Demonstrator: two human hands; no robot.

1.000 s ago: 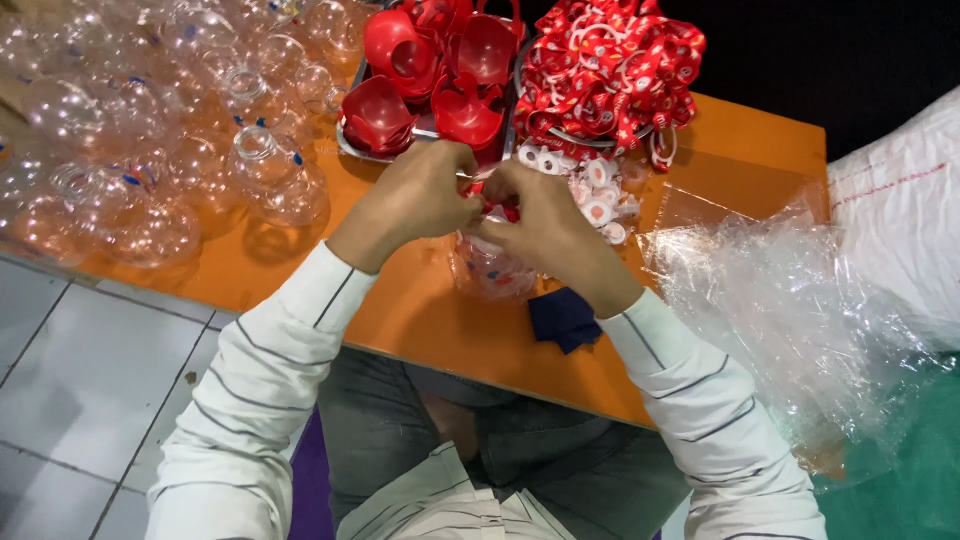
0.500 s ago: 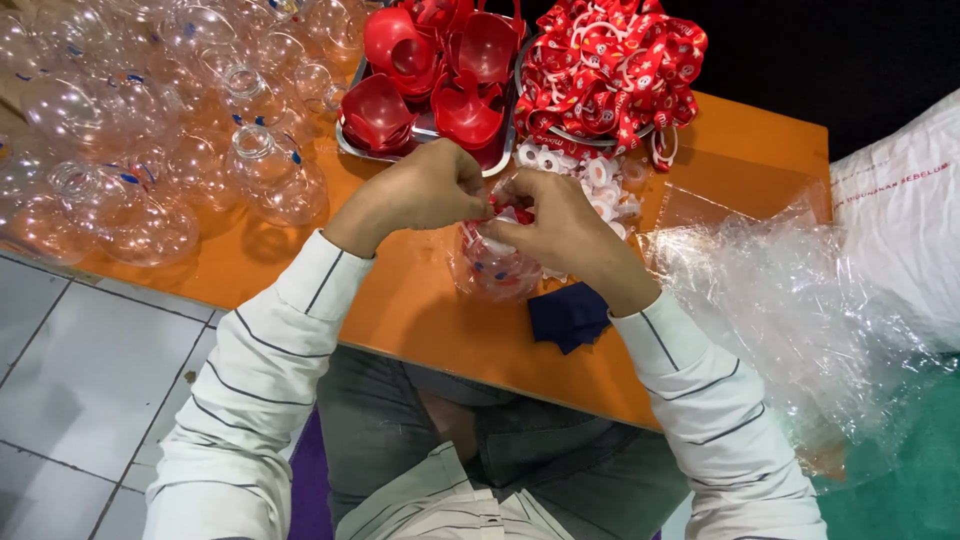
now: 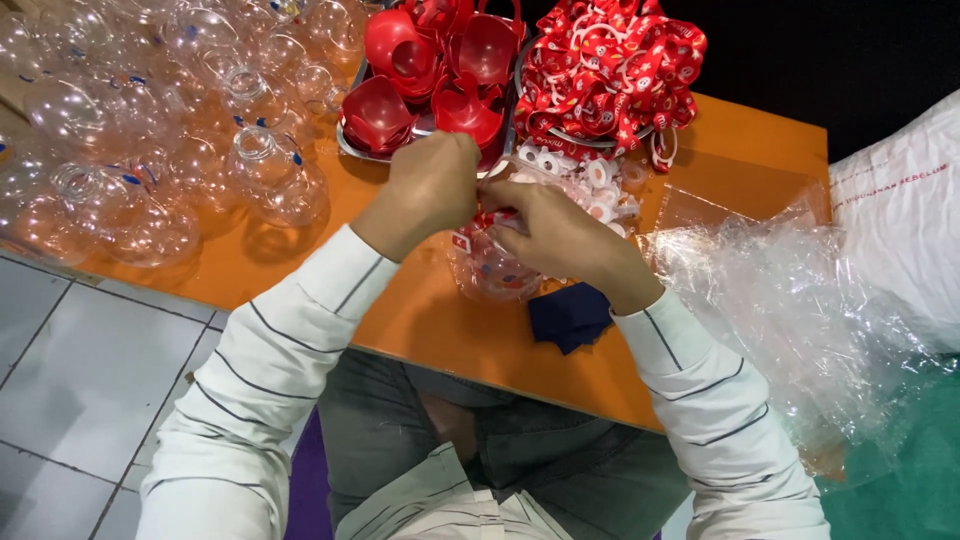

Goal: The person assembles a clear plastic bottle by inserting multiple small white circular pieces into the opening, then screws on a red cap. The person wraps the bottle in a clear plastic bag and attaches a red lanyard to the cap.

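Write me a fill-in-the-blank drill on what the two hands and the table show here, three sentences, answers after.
1. Both hands, the left hand and the right hand, work together at a clear plastic ball over a table whose top is ____.
2. The heap of empty clear balls lies on the person's ____ side.
3. The tray beyond the hands holds cup-shaped parts coloured ____.

Missing words: orange; left; red

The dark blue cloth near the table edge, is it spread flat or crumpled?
Crumpled: the dark blue cloth lies bunched in folds beside the right hand.
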